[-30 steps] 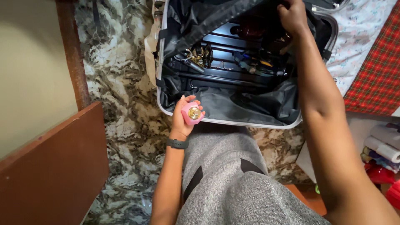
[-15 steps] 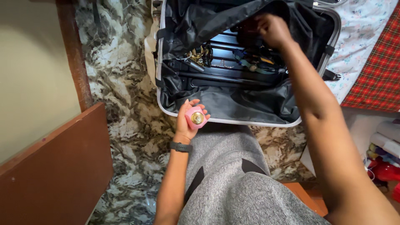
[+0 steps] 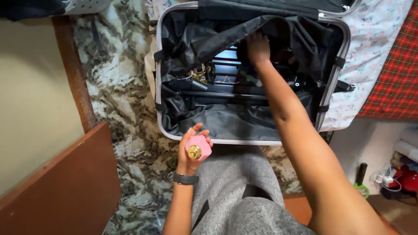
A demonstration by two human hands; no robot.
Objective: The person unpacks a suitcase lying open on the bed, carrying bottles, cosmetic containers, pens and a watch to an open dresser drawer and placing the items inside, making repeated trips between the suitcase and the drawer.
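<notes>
My left hand [image 3: 190,150] holds a small pink bottle with a gold cap [image 3: 198,147] just in front of an open suitcase [image 3: 170,130] that lies on the marble floor. The suitcase has a black lining and a light rim. My right hand [image 3: 257,47] reaches deep into it, under a fold of the black lining, and rests on a dark round object [image 3: 243,48] that is mostly hidden. Whether the fingers close around it cannot be seen. Gold trinkets [image 3: 201,73] and thin glasses [image 3: 226,80] lie inside at the left.
A brown wooden panel [image 3: 61,187] stands at lower left beside a beige wall. A floral cloth [image 3: 370,48] and a red tartan cloth [image 3: 398,74] lie right of the suitcase. Small items and cables [image 3: 392,178] sit at lower right. My grey-clad knees [image 3: 239,191] fill the bottom centre.
My right hand has moved from the suitcase's far right corner leftward toward its middle, onto the dark round object. The view has shifted, so the suitcase sits lower. The left hand still holds the pink bottle.
</notes>
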